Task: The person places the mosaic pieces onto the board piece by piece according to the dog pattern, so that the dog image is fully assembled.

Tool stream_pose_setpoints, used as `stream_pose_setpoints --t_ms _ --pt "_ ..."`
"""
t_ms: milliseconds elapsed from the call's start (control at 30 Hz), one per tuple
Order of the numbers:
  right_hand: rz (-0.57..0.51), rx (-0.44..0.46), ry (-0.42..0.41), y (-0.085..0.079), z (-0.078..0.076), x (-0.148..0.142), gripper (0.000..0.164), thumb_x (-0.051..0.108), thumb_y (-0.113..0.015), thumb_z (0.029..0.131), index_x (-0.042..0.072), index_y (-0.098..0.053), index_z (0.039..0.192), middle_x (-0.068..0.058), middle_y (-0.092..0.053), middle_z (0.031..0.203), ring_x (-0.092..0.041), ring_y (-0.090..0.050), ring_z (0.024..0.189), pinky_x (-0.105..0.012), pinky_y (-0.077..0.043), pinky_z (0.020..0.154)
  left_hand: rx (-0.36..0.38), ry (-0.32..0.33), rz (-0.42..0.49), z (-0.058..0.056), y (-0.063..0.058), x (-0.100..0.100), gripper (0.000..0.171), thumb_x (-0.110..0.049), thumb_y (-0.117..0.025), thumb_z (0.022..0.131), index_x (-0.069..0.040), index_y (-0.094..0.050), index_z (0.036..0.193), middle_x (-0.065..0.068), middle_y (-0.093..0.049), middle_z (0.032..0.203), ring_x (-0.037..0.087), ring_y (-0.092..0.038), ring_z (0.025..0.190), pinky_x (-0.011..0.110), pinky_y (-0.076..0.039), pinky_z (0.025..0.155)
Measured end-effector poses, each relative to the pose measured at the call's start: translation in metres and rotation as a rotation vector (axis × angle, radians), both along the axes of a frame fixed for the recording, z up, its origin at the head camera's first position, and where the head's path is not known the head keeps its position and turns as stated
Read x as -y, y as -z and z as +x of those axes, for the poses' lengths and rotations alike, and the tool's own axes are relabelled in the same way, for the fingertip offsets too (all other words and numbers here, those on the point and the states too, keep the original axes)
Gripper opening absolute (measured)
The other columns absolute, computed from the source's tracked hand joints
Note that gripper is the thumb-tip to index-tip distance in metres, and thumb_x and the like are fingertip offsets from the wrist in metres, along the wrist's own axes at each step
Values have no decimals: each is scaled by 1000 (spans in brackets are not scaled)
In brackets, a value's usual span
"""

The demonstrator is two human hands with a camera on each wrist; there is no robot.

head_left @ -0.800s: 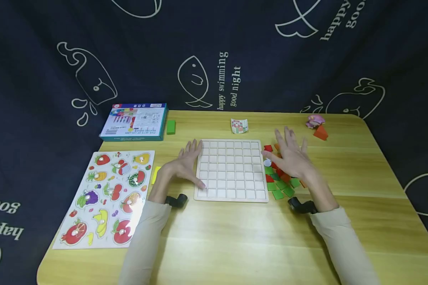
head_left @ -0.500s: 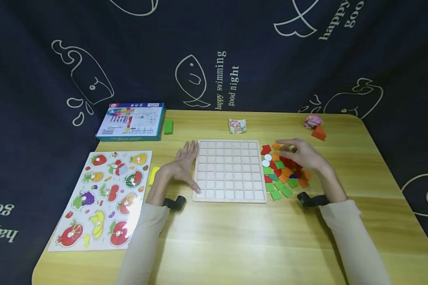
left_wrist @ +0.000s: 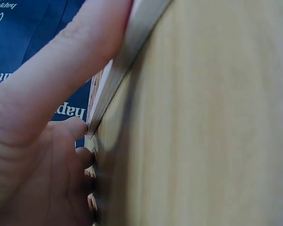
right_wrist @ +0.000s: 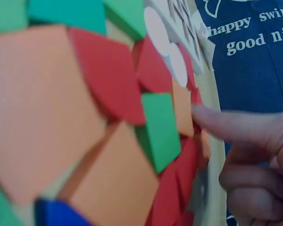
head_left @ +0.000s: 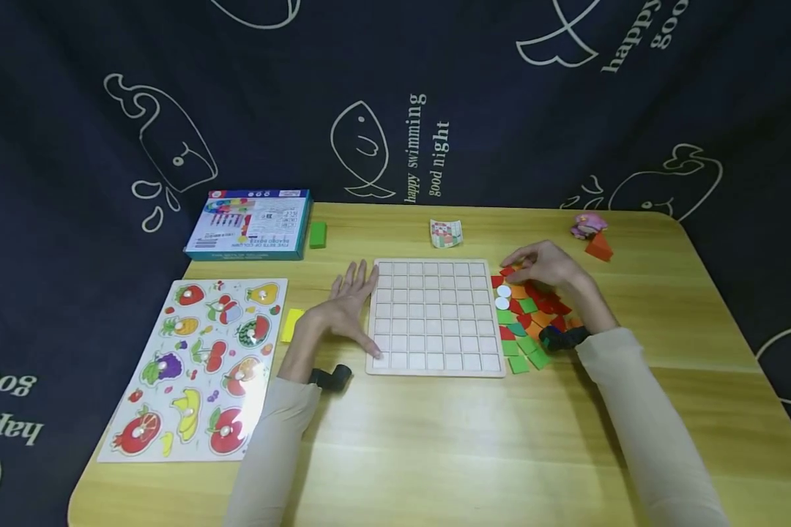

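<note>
In the head view a pale square grid board [head_left: 436, 318] lies mid-table. My left hand [head_left: 343, 311] spreads along its left side, thumb on the near left corner and straight fingers by the far left corner; the left wrist view shows the thumb [left_wrist: 61, 61] against the board's edge. At the far end of a loose pile of coloured tiles my right hand [head_left: 547, 265] pinches a small red tile [head_left: 507, 271] between thumb and forefinger, its other fingers curled. Green tiles [head_left: 527, 344], white discs [head_left: 503, 291] and orange tiles [right_wrist: 118, 174] lie about it. The pinch itself is partly hidden.
A fruit peg puzzle board [head_left: 198, 366] lies at left, with a flat box [head_left: 249, 225] behind it. A green block [head_left: 318, 235], a yellow piece [head_left: 291, 325] and a pattern card [head_left: 446, 233] are nearby. A purple toy [head_left: 589, 224] and an orange piece [head_left: 599, 247] sit far right.
My right hand came in from spread above the tiles, lowered to the pile's far end and brought thumb and forefinger onto the red tile. The left hand stays at the board's left side.
</note>
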State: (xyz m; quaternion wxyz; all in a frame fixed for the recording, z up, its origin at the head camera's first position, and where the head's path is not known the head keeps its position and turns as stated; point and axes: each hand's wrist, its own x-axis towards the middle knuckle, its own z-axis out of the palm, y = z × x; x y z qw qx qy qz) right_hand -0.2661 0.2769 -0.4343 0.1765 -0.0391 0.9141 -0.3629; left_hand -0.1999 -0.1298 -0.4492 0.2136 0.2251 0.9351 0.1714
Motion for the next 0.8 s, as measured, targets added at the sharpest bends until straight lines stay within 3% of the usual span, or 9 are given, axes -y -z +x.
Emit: stream_pose_setpoints --t_ms 200,400,600,800 --pt "28 9 98 -1 -2 -2 42 29 -83 75 8 -71 110 7 -34 58 -18 -39 63 -28 -30 55 -8 -7 -5 0 0 3 159 -70 -84 44 -14 16 153 16 25 159 33 24 148 52 10 122" --pt "105 -3 106 -2 0 -5 51 47 -80 74 5 -66 100 3 -49 68 -18 -45 63 -27 -35 51 -2 -3 -4 -2 1 3 158 -71 -83 45 -14 17 153 16 26 159 32 24 148 52 11 122" --pt "-5 16 58 1 -4 -16 49 26 -79 80 8 -64 122 5 -41 57 -17 -40 58 -28 -32 55 -1 -3 -2 -3 2 2 158 -71 -84 45 -15 16 153 15 26 159 31 24 148 51 11 122" --pt "-28 2 31 6 -7 -15 45 30 -82 76 5 -69 112 8 -36 52 -12 -35 52 -28 -30 52 -6 0 9 -2 4 3 158 -71 -83 44 -16 16 153 14 26 159 31 24 148 51 12 122"
